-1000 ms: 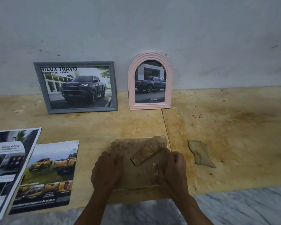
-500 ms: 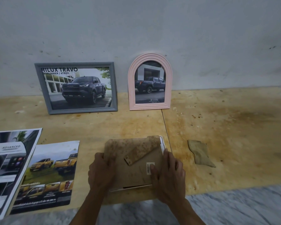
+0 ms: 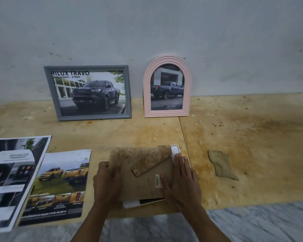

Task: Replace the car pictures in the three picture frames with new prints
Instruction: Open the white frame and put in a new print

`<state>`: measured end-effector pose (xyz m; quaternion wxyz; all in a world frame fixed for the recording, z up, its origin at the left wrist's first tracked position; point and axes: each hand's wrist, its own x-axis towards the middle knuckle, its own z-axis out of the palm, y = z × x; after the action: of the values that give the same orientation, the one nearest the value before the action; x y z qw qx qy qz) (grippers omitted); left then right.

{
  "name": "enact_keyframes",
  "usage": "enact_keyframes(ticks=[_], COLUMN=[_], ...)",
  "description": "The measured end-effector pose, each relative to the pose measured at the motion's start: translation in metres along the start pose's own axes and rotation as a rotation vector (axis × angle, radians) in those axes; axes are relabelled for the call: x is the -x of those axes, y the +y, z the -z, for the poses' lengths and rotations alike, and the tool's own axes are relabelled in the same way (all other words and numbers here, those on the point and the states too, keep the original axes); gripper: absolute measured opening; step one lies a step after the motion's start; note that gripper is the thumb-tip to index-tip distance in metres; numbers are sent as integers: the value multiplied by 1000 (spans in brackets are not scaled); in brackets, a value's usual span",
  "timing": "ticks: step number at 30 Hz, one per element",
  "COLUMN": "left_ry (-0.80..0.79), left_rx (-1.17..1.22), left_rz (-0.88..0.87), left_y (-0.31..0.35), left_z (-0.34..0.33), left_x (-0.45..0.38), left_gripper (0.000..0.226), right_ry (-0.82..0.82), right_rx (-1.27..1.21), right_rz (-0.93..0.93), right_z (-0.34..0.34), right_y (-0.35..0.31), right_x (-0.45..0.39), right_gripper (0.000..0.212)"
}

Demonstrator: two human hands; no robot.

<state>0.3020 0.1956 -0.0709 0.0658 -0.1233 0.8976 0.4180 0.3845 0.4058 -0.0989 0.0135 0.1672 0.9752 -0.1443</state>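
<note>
Lying face down on the stained plywood table, a white frame has its brown backing board slid leftward. The left hand curls over the board's left edge, gripping it; the right hand presses flat, fingers straight, on frame and board. Two prints lie left. Behind, a grey frame and a pink arched frame lean on the grey wall.

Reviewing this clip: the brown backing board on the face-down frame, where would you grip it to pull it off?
Grip the backing board at its left edge, coming from the left, where the left hand already curls round it. The board overhangs there and the white frame peeks out at right, where the right hand presses flat.
</note>
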Motion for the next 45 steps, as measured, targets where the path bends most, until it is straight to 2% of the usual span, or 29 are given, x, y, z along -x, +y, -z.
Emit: enact_keyframes(ticks=[4,8,13,15,17,19,21,25,29,33,36,38,41,45], left_ry=[41,101,168,180,174,152,133,96,-61,-291,-365,-365,-329,-304], left_rx=[39,117,202,229,249,267,284,284,302,150,29,-49,-99,-105], left_rz=[-31,-37,29,27,38,36,12,-8,10,-80,-126,-155,-143,-99], left_y=[-6,-9,-8,0,11,27,49,95,134,168,191,206,222,234], left_z=[18,40,55,56,52,47,39,18,-7,-46,-79,-103,-142,-187], left_x=[-8,-10,-17,-17,-16,-12,-3,20,41,48,45,41,32,19], left_gripper=[21,41,24,23,22,22,23,37,59,83,103,102,90,91], right_ry=[15,-2,-50,-21,39,-19,-63,65,126,175,199,175,152,96], right_rx=[-58,-64,-130,-272,-536,-836,-946,-932,-947,-893,-789,-729,-674,-537], right_rz=[-21,-44,-51,-84,-146,-274,-358,-427,-544,-619,-622,-628,-612,-603], right_z=[-2,-2,9,29,57,88,106,128,150,163,169,167,159,148], right_y=[1,1,-4,-12,-25,-34,-33,-16,23,74,110,132,160,189], right_x=[-2,0,-3,-5,-8,-11,-17,-21,-21,-31,-52,-72,-102,-139], right_gripper=[93,94,91,90,79,59,58,54,55,53,55,62,65,64])
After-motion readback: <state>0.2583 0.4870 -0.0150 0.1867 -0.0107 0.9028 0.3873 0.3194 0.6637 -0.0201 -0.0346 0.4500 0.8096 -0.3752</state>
